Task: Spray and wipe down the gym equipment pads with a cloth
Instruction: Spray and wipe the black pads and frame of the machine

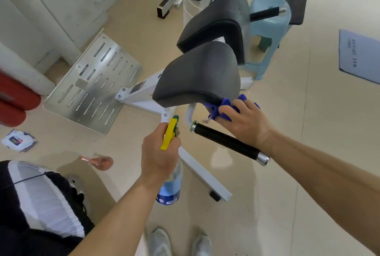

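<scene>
1. Wiping: right hand point(244, 121) bunches purple cloth point(225, 107) against the near pad point(197, 74), frame centre; advise firm, overlapping strokes.
2. Left hand point(159, 156) grips spray bottle point(169, 183), lower centre.

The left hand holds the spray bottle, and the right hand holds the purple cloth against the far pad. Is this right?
Not the far pad: in the head view the right hand holds the purple cloth against the near pad. The left hand does hold the spray bottle.
</scene>
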Demonstrator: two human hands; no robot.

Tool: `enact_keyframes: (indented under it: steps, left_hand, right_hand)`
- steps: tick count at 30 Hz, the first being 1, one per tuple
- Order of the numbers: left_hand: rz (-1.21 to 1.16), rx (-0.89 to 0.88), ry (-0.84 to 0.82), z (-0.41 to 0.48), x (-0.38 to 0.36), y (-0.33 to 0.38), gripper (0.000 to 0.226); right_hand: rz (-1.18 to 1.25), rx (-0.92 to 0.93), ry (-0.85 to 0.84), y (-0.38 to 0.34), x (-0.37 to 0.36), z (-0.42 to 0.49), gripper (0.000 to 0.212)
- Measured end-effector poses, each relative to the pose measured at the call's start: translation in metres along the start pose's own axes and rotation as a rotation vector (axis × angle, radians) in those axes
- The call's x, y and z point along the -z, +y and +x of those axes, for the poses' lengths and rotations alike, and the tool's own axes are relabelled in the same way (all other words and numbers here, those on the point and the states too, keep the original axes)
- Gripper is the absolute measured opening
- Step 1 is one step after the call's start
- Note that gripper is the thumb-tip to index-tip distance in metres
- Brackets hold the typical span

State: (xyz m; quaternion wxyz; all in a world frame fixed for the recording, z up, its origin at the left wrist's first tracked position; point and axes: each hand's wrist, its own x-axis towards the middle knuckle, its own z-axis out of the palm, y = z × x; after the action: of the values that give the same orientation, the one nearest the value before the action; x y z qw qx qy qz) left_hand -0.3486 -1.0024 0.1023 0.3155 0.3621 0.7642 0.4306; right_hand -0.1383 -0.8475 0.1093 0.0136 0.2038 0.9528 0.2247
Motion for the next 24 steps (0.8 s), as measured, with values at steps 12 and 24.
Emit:
enact_keyframes:
  steps: [12,24]
  left_hand:
    - [0.001,-0.01,-0.026,-0.007,-0.005,0.017,0.024]
    - [0.032,-0.051,-0.021,-0.004,0.008,0.017,0.029]
  right_hand:
    - [0.06,0.064,0.292,0.009,0.021,0.028,0.025]
    - [-0.072,0.34,-0.133,0.028,-0.023,-0.023,0.044]
